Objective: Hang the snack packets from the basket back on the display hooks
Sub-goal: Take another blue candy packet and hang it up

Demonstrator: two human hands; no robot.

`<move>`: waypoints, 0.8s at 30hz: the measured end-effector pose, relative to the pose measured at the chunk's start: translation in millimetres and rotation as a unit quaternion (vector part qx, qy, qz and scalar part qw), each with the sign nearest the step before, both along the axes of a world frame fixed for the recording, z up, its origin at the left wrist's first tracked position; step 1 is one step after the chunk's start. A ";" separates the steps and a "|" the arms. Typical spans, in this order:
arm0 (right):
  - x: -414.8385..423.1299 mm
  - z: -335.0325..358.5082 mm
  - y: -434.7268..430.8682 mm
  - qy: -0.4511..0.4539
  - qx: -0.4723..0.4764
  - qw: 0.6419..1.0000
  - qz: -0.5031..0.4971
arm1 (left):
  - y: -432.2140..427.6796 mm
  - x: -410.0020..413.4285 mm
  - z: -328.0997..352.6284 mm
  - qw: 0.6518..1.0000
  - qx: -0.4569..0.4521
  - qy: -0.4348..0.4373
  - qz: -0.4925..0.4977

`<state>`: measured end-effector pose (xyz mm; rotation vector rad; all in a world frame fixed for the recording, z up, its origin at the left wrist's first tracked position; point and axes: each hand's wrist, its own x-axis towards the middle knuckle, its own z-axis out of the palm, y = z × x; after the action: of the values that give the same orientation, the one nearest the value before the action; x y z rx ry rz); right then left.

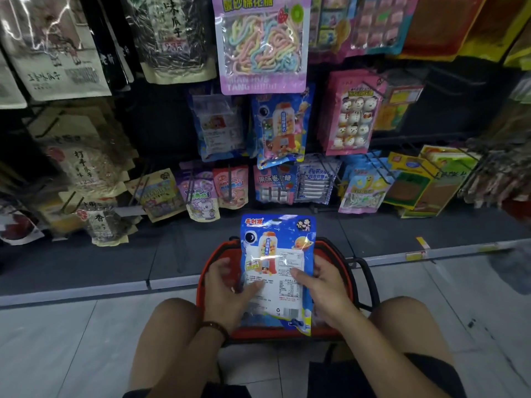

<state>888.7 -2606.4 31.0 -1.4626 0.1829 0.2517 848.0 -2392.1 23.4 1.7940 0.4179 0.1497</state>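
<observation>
A blue snack packet [277, 262] with a gumball-machine picture stands upright over the red basket [336, 254], its back label facing me. My left hand [227, 291] holds its left edge, thumb lying across the label. My right hand [324, 285] grips its right edge, thumb on the front. Straight ahead on the display, a matching blue packet [280, 127] hangs from a hook. The basket's inside is mostly hidden by the packet and my hands.
Rows of hanging packets fill the rack: pink marshmallow packets [352, 113], a large purple candy bag [261, 44], seed bags [86, 165] at left. A grey base ledge [115, 262] runs under the rack. My bare knees flank the basket on the tiled floor.
</observation>
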 end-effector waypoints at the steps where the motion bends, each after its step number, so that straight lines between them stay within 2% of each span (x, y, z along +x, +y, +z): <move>1: 0.6 0.4 4.3 -0.013 -0.020 1.000 -0.017 | -1.4 -0.6 -1.1 0.998 0.058 -0.032 0.000; 2: 0.5 1.2 9.9 -0.030 -0.039 0.998 -0.028 | -4.6 -0.8 -1.4 0.995 0.082 -0.059 -0.027; 3: -0.4 2.8 16.5 -0.054 -0.058 0.996 -0.030 | -8.9 -0.5 0.1 0.993 0.068 -0.073 -0.070; 6: -6.4 8.3 33.3 -0.113 -0.093 0.989 0.011 | -25.0 2.9 15.1 0.983 -0.069 -0.040 -0.167; 9: -11.8 21.8 38.3 -0.109 -0.042 0.993 0.029 | -34.3 9.9 28.9 0.976 -0.153 -0.042 -0.152; 11: -13.8 28.9 37.0 -0.126 -0.044 0.990 0.048 | -34.8 14.2 35.4 0.974 -0.193 -0.042 -0.111; 14: -10.9 32.9 28.9 -0.156 -0.125 0.976 0.080 | -27.7 20.5 43.0 0.981 -0.185 0.001 -0.057; 18: 18.0 29.7 3.6 -0.142 -0.153 0.975 -0.080 | -11.6 27.7 55.0 0.973 -0.217 0.056 -0.061; 19: 26.1 32.5 -2.4 -0.125 -0.159 0.975 -0.090 | -8.5 30.5 57.9 0.969 -0.227 0.064 -0.072; 21: 40.5 39.7 -11.0 -0.089 -0.132 0.986 -0.057 | -5.0 36.1 65.3 0.966 -0.232 0.069 -0.089; 24: 56.7 41.8 -19.6 -0.091 -0.076 0.993 0.023 | -5.7 48.5 77.1 0.973 -0.193 0.057 -0.110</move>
<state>945.4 -2626.0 72.8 -1.6329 0.0217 0.1424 896.5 -2397.8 100.5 1.4550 0.3018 -0.1816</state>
